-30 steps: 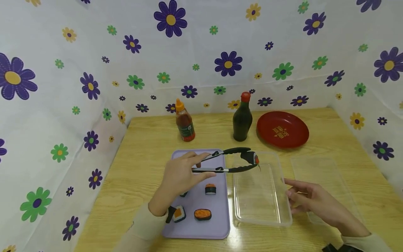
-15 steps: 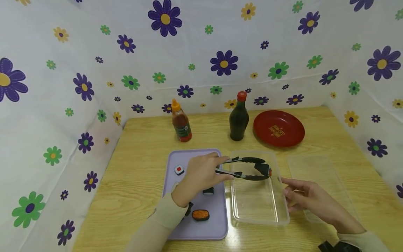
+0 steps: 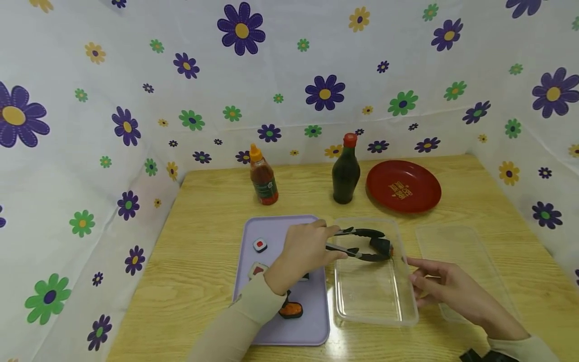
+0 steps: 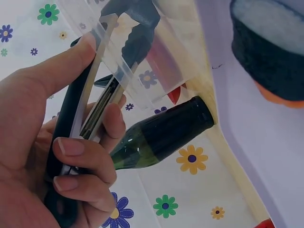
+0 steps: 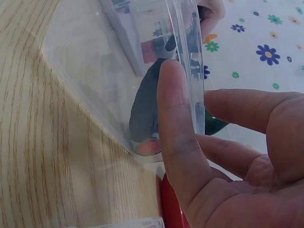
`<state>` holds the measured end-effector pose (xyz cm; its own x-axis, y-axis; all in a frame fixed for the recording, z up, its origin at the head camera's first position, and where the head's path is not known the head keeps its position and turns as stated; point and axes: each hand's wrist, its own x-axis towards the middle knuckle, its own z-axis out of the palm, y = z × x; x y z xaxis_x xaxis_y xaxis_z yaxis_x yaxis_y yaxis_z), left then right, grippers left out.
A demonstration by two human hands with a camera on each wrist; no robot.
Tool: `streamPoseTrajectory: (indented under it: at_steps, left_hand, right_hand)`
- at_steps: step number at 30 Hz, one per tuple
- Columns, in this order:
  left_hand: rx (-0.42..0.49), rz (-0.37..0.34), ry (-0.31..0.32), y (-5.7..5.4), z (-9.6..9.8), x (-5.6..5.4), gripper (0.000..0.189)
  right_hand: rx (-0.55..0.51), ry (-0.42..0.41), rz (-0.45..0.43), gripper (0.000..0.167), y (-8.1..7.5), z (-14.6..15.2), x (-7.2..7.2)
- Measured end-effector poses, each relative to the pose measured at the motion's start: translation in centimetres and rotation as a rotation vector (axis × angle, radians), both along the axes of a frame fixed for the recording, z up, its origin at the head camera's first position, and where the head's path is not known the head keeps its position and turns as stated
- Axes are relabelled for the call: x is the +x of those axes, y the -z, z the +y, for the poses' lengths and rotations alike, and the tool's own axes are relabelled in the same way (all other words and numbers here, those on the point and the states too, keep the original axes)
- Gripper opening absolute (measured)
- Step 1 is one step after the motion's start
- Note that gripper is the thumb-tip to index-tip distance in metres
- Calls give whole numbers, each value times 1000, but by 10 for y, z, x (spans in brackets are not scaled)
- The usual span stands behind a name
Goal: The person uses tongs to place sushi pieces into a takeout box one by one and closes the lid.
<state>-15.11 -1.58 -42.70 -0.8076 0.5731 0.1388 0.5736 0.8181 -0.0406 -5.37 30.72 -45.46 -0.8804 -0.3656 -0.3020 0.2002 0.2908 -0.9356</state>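
My left hand (image 3: 307, 249) holds black-and-silver tongs (image 3: 367, 233), their handles between thumb and fingers in the left wrist view. At the tongs' tips is a dark seaweed-wrapped sushi roll (image 3: 381, 246) with a red-orange end. It sits inside the clear plastic container (image 3: 410, 301), near the far right corner, and shows through the wall in the right wrist view. My right hand (image 3: 452, 291) holds that container's right side, thumb (image 5: 178, 109) against the wall and fingers at the rim. Left of the container, a lilac tray (image 3: 307, 334) bears several sushi pieces, partly hidden by my left arm.
A flat clear lid (image 3: 454, 244) lies on the table beyond my right hand. Along the back stand a red sauce bottle (image 3: 264, 185) with an orange cap and a dark green bottle (image 3: 346, 176). A red plate (image 3: 379, 193) with gold print lies beside them.
My left hand has carried the roll in the tongs rightward and down, from above the container's far part into its far right corner. My right hand stays on the container.
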Motion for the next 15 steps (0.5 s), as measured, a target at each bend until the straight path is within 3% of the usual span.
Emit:
streamPoseTrajectory:
  at_steps: [7, 11, 15]
  left_hand:
    - [-15, -46, -6, 2, 0, 0, 72]
    - [10, -138, -10, -3, -5, 2, 77]
    - [96, -264, -3, -13, -17, 5, 80]
  right_hand:
    - [-10, -8, 0, 65, 0, 0, 0]
    - [-21, -9, 5, 65, 1, 0, 0]
    - [-21, -3, 18, 66, 2, 1, 1]
